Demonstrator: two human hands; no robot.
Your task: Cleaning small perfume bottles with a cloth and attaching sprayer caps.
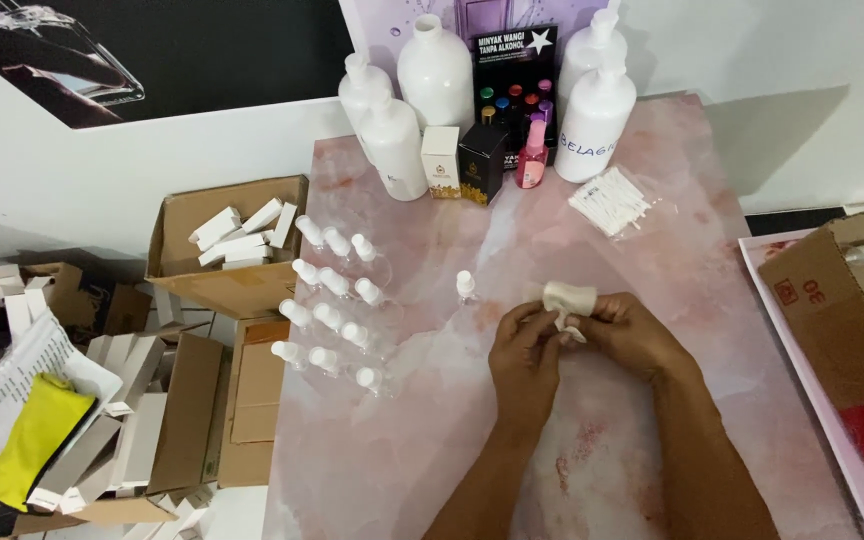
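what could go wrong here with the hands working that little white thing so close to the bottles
1. The lone small spray bottle stands just beyond the left hand and could be tipped by a nudge.
2. The small white piece, pinched between left hand and right hand, might slip onto the pink marbled table.
3. The rows of clear bottles stand near the table's left edge; a sweep of the forearm might push them off.
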